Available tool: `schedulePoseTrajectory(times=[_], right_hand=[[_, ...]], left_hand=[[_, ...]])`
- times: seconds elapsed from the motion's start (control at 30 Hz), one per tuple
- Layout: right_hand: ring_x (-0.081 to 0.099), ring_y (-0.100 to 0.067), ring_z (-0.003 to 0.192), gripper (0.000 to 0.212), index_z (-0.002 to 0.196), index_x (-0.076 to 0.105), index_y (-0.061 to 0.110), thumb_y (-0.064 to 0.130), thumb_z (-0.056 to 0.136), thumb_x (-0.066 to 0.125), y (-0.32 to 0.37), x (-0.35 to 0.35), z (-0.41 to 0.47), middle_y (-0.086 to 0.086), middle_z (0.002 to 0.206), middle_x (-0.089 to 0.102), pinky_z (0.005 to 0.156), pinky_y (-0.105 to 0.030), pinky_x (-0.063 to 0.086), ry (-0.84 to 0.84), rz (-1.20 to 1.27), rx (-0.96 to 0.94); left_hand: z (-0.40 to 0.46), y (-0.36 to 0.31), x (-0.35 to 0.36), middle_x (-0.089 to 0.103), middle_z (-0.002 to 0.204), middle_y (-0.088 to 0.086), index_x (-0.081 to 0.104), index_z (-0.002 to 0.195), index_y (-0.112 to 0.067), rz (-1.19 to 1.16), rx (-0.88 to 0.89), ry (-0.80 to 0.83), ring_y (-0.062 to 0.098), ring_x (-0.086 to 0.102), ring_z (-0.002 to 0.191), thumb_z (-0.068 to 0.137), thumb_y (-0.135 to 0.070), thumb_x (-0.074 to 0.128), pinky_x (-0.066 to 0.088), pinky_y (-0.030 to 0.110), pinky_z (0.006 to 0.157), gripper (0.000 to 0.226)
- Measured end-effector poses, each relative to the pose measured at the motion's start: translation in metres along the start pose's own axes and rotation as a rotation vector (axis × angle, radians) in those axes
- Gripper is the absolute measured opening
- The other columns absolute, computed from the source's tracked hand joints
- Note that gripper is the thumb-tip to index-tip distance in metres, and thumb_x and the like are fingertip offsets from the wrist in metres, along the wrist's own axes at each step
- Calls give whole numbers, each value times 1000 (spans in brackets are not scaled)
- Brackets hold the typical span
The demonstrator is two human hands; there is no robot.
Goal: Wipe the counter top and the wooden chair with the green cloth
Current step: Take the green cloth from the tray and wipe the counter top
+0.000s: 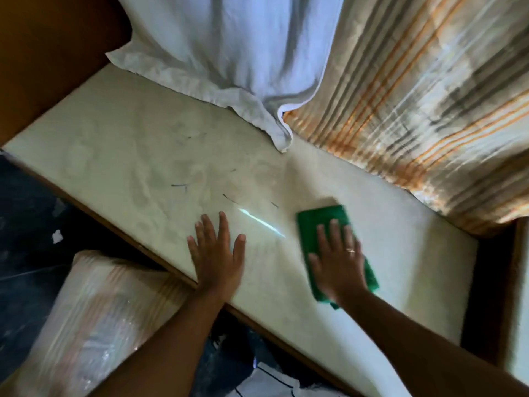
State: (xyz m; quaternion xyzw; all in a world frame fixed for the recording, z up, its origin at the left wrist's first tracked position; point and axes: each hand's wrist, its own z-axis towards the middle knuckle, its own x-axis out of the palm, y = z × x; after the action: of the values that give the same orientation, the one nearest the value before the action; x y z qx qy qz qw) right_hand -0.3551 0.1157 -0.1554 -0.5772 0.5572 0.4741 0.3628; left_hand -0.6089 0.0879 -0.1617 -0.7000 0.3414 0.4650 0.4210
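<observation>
The right hand lies flat, fingers spread, pressing the green cloth onto the bench at about 4 o'clock. The left hand rests open and empty near the front edge at 6 o'clock. Dark scribbles sit at center. Risk: with only palm pressure and no closed grip, the cloth may bunch or slide out, or snag the striped curtain at 2 o'clock.

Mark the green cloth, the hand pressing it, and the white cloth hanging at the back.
green cloth [322, 217]: head view, its far bare part.
right hand [339, 262]: head view, back of the hand.
white cloth [229, 53]: head view, middle of its folds.
</observation>
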Motion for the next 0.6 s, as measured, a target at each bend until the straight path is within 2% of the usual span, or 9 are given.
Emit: schedulePoseTrajectory(times=[0.07,0.2,0.23,0.3,0.37,0.47,0.53,0.6], right_hand=[[13,-37,152,70,158,18,26,58,96,22,39,-8,34,-9,167,12,118,-56,15,15,-52,-147],[-6,-33,153,71,159,2,27,56,99,26,111,-28,124,-6,168,-6,120,-54,2,15,17,16],[-7,-34,153,72,159,2,26,56,98,27,127,-23,121,-6,168,-6,120,-54,1,19,14,-25],[-1,-34,153,70,159,10,27,57,97,25,149,-2,74,-7,168,3,119,-56,4,19,-55,-250],[10,-32,151,68,157,19,29,61,97,25,144,18,8,-6,165,18,119,-56,10,29,-89,-473],[26,-33,146,65,154,32,30,61,96,28,97,11,-17,-3,159,35,118,-55,22,117,-162,-608],[42,-43,138,62,146,48,19,53,100,25,69,0,19,-16,149,48,110,-61,33,20,-227,-582],[41,-47,138,64,146,47,12,51,102,22,65,-16,73,-23,150,45,111,-60,31,-94,-157,-285]], left_hand=[[21,11,-14,6,167,15,7,159,-26,-23,6,-31,32,4,154,100,-57,24,-3,51,123,69],[100,56,-51,15,166,17,18,159,-22,52,49,-136,35,12,153,100,-51,34,1,54,122,67],[121,72,-60,16,165,18,20,158,-21,84,34,-168,36,14,152,100,-49,35,3,55,122,67],[159,110,-72,19,164,20,22,157,-18,134,-32,-192,39,16,151,98,-49,35,4,58,122,67],[178,140,-74,15,164,21,20,157,-18,156,-125,-176,40,13,151,97,-55,29,3,59,121,71],[186,155,-68,11,165,21,16,157,-22,143,-145,-161,39,11,152,95,-61,22,2,60,119,73],[189,155,-68,9,166,20,14,157,-24,118,-110,-140,36,10,152,94,-62,21,1,60,119,73],[189,153,-70,7,166,19,14,157,-25,108,-108,-129,35,9,153,94,-61,22,1,60,119,73]])
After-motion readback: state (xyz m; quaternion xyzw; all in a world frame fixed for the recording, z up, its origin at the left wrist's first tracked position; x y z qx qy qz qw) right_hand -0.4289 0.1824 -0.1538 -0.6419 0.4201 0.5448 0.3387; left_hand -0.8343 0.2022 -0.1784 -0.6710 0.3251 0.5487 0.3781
